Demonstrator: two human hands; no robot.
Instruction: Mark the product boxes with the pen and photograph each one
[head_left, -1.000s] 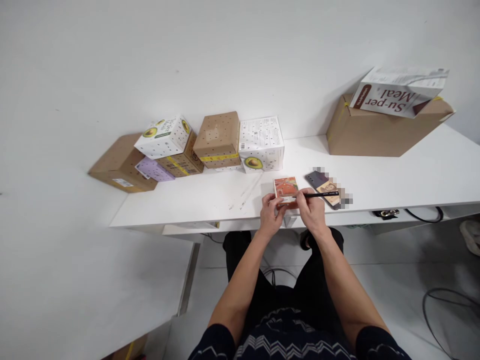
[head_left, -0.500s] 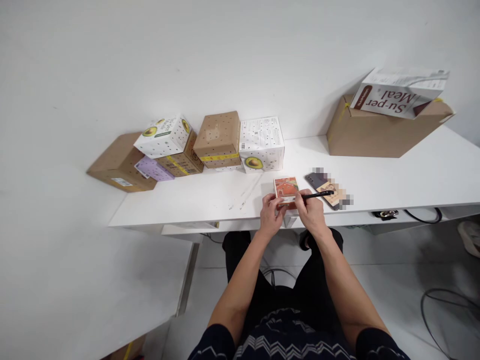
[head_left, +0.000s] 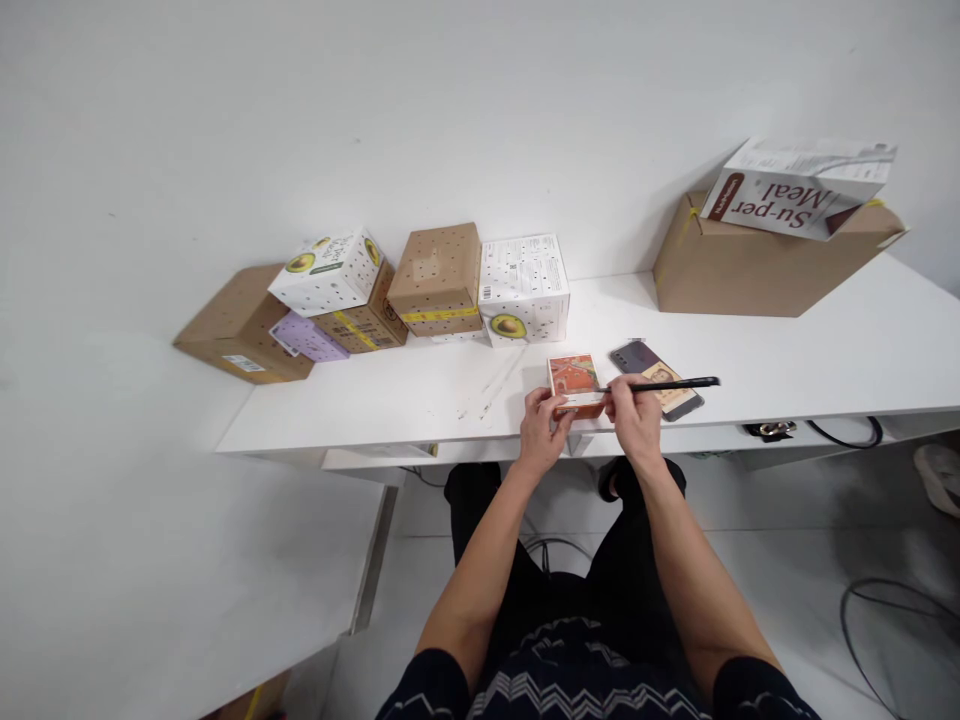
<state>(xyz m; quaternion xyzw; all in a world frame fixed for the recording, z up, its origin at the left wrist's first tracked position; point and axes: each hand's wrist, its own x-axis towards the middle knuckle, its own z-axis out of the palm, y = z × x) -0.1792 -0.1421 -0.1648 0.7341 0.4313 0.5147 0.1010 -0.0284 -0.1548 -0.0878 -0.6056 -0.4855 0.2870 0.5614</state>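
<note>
Here, the orange box (head_left: 574, 374) is held near the desk's edge (head_left: 435, 436).

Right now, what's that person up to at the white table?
A person is busy with a small orange box on the white table. The left grip holds the box by its near left corner. The right grip holds a dark pen-like tool, pointed at the box's white strip; I can't tell if its tip touches. A phone lies beyond the right grip, and bigger boxes stand along the wall.
</note>
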